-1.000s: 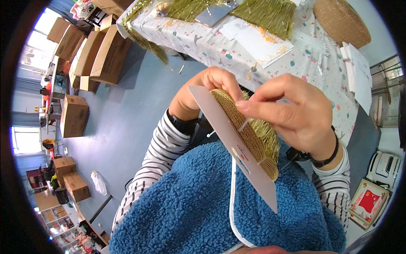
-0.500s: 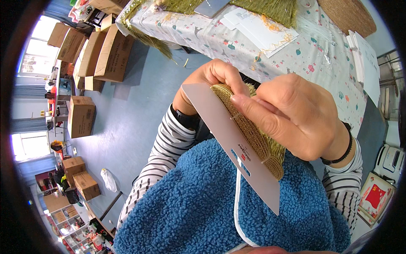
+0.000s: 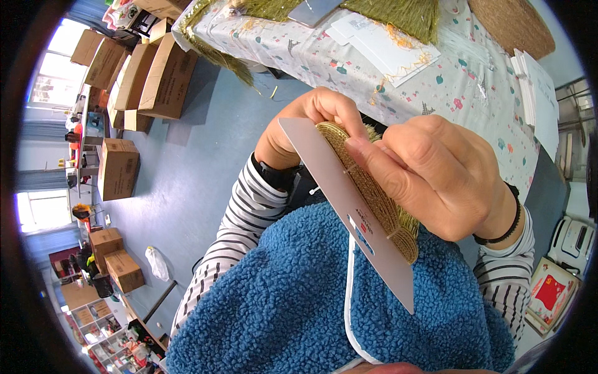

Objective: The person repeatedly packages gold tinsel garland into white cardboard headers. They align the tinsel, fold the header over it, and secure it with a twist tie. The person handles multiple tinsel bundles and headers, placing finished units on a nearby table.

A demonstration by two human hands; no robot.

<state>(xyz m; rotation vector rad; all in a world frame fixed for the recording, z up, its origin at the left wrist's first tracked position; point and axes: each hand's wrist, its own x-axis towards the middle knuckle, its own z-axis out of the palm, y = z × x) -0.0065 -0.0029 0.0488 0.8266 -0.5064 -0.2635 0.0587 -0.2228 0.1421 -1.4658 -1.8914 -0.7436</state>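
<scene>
In front of my chest I hold a woven straw piece (image 3: 372,192) with stitched, curved bands, tied flat against a pale card (image 3: 311,162). The card has a cut-out hanging slot near its lower end. Green straw fringe (image 3: 408,219) shows behind the woven edge. My left hand (image 3: 321,112) is closed around the upper end, thumb on the woven part, its other fingers partly hidden by the card. My right hand (image 3: 436,177) is closed in a pinch, its thumb at the woven edge beside my left thumb; whatever lies between its fingertips is hidden.
A table with a patterned cloth (image 3: 349,65) stands ahead, bearing green straw bundles (image 3: 398,15), white cards (image 3: 405,62) and a grey flat device (image 3: 313,10). White sheets (image 3: 536,87) stand at its right. Cardboard boxes (image 3: 167,78) and a white bag (image 3: 157,263) are on the left.
The card and straw piece have turned slightly and shifted a little to the right at the upper end. Both hands keep nearly the same hold.
</scene>
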